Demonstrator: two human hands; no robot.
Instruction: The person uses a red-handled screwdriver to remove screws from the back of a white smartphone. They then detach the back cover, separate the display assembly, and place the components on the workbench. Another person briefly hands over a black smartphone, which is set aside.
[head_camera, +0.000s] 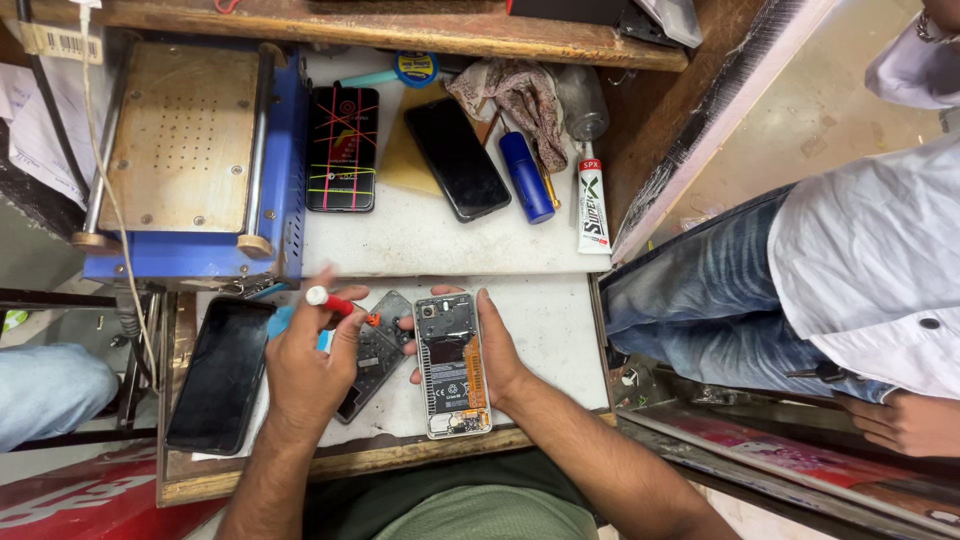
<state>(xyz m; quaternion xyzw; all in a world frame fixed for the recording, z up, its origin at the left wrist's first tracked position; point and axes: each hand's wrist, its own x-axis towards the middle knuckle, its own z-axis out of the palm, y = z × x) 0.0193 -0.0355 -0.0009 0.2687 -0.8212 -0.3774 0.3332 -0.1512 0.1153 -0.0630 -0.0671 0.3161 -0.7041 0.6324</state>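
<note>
head view: opened phone (452, 365) shows battery and circuit board

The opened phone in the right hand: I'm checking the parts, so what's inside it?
The opened phone shows a camera module on top, a dark board, a pale battery and an orange strip. The right hand covers its right edge.
</note>
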